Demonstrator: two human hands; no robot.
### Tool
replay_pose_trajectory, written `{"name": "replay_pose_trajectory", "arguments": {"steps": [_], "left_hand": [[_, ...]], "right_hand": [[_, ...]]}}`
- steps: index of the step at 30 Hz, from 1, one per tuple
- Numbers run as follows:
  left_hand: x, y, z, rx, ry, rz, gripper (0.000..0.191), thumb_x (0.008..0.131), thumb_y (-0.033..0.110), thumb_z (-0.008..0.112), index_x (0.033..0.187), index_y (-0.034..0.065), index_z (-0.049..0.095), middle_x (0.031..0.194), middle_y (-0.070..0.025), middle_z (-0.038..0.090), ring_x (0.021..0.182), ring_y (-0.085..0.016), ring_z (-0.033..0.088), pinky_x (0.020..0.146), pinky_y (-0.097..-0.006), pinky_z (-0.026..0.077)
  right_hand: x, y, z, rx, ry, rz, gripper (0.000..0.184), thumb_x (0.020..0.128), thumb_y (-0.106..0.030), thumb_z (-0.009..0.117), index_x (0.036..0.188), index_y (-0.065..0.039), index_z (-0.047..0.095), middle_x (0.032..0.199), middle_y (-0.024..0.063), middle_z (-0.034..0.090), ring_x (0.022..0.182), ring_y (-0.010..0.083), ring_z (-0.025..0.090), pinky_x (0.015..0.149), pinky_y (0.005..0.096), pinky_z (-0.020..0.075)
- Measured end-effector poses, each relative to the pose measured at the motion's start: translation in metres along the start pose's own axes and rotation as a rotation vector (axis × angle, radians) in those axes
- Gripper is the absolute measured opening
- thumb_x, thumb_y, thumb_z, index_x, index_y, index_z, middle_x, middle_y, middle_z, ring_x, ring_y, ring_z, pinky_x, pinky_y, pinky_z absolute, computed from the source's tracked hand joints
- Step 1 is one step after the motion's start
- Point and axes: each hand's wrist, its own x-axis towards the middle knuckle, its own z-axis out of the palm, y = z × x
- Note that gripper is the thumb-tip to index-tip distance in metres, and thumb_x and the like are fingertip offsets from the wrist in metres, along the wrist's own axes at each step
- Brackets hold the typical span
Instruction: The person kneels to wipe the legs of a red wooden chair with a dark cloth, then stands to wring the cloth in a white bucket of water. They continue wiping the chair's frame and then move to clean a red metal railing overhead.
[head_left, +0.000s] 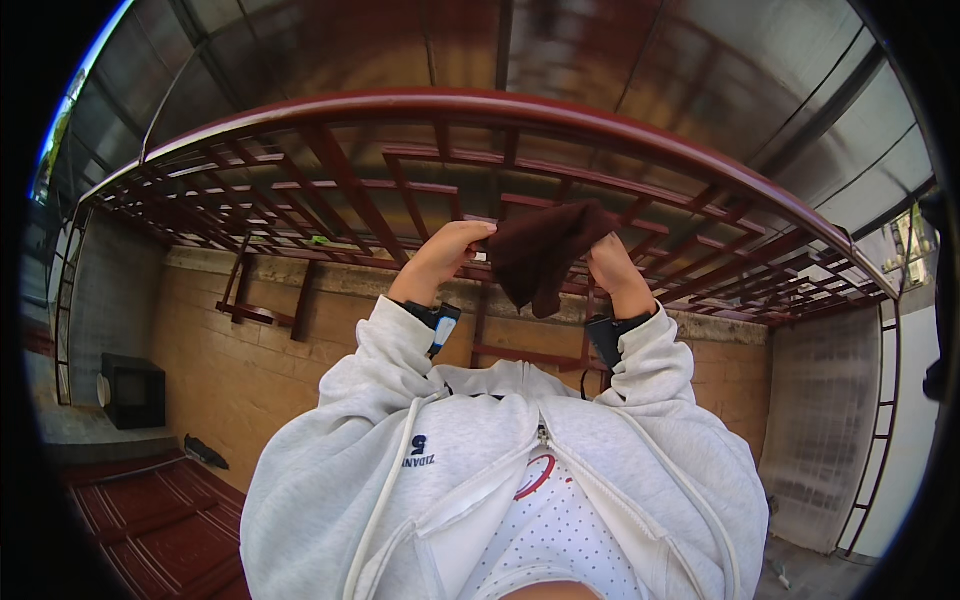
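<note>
A dark brown cloth (551, 259) is stretched between my two hands in front of the railing. My left hand (442, 255) pinches its left edge between thumb and fingers. On the other side, my right hand (615, 266) grips the upper right part, with some fingertips hidden by the fabric. The cloth's lower corners hang loose. Behind it is a dark red metal railing (375, 184) with a geometric lattice under a rounded top rail (495, 101). I cannot tell whether the cloth touches the lattice.
Large grey sheet panels (697, 67) stand beyond the railing. Below lies a tan tiled surface (202, 322), with a small red metal bracket frame (259, 313) over it. A black box-like object (133, 391) sits at left, above a dark red panelled door (165, 517).
</note>
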Motion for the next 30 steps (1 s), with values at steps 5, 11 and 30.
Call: {"name": "replay_pose_trajectory", "arguments": {"steps": [5, 11, 30], "left_hand": [[0.002, 0.001, 0.002, -0.072, -0.083, 0.118, 0.028, 0.096, 0.021, 0.051, 0.114, 0.0046, 0.065, 0.106, -0.0025, 0.066, 0.09, -0.014, 0.059, 0.087, -0.0281, 0.043], [0.021, -0.009, 0.007, 0.023, -0.079, -0.066, 0.02, 0.099, 0.022, 0.045, 0.102, 0.006, 0.058, 0.09, -0.0016, 0.06, 0.084, -0.014, 0.057, 0.08, -0.0308, 0.048], [0.043, -0.034, 0.023, 0.315, -0.271, -0.473, 0.032, 0.093, 0.016, 0.056, 0.119, -0.0023, 0.06, 0.11, -0.0093, 0.065, 0.099, -0.017, 0.062, 0.084, -0.0313, 0.05]], "right_hand": [[0.011, -0.008, 0.001, -0.034, 0.086, 0.143, 0.025, 0.096, -0.017, 0.05, 0.111, -0.003, 0.064, 0.105, 0.0053, 0.065, 0.097, 0.0169, 0.06, 0.084, 0.0303, 0.0458], [0.02, -0.021, -0.006, -0.19, 0.31, 0.271, 0.029, 0.093, -0.021, 0.052, 0.099, 0.002, 0.068, 0.087, 0.0074, 0.067, 0.077, 0.0166, 0.059, 0.066, 0.0312, 0.0451], [0.001, -0.004, -0.052, -0.233, 0.374, 0.332, 0.03, 0.082, -0.003, 0.04, 0.101, 0.001, 0.062, 0.093, 0.0068, 0.063, 0.083, 0.0196, 0.058, 0.075, 0.0345, 0.0467]]}}
